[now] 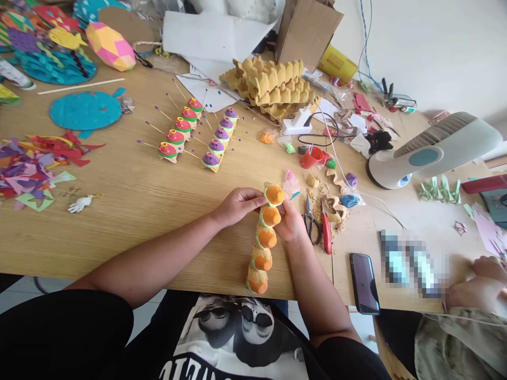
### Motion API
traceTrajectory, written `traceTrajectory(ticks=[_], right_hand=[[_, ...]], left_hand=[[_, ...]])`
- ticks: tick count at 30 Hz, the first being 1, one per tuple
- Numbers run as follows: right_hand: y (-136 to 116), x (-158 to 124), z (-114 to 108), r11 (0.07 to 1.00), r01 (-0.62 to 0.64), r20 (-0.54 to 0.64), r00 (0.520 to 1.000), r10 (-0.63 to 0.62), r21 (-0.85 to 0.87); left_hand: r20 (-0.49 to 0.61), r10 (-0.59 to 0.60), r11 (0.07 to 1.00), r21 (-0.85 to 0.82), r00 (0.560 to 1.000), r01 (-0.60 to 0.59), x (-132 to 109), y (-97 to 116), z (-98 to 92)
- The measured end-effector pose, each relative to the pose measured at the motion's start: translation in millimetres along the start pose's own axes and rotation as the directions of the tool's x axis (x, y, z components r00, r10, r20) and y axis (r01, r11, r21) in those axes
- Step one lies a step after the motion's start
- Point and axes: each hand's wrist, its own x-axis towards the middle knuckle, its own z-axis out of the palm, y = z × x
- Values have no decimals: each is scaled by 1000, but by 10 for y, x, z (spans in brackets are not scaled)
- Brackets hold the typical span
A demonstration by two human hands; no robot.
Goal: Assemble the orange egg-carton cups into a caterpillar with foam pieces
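Between my hands is an egg-carton strip [259,236] with a row of humps capped in orange clay, some with a pale green band beneath. My left hand [240,205] pinches its far end from the left, thumb and fingers together. From the right, my right hand [291,220] is closed round the same end, its fingers partly hidden behind the strip. Beyond them stand two decorated carton strips, one with red and green humps [182,125] and one with purple humps [224,133], both stuck with blue-tipped sticks.
Scissors [311,219] and a red utility knife [326,227] lie right of my hand, near carton scraps. Stacked egg trays [273,84] stand behind. A fan [428,153], a phone [364,283] and another person's hands [481,282] are at right, paper scraps [27,174] at left.
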Motion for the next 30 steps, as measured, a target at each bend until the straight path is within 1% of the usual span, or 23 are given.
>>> traceTrajectory(ticks=[3, 6, 11, 15, 19, 23, 30], right_hand=[[2, 1, 7, 1000, -11, -5, 1000, 11, 13], [7, 5, 1, 1000, -20, -2, 1000, 20, 20], [14, 8, -22, 999, -6, 10, 1000, 6, 39], [17, 5, -16, 1000, -3, 12, 1000, 3, 29], [22, 6, -9, 999, -1, 12, 1000, 1, 32], [25, 14, -12, 1000, -3, 19, 1000, 3, 31], [36, 13, -27, 1000, -3, 24, 1000, 3, 3]], left_hand=[[-16, 5, 1000, 23, 1000, -5, 0, 17, 9], [-11, 5, 1000, 5, 1000, -5, -2, 16, 14], [4, 15, 990, -142, 1000, -15, -14, -26, 16], [-20, -26, 963, -269, 999, 19, -10, -45, 24], [-21, -48, 939, -340, 999, 38, 6, -62, 25], [-12, -50, 933, -358, 999, 42, 8, -68, 26], [-62, -37, 956, -294, 997, 17, -5, -51, 44]])
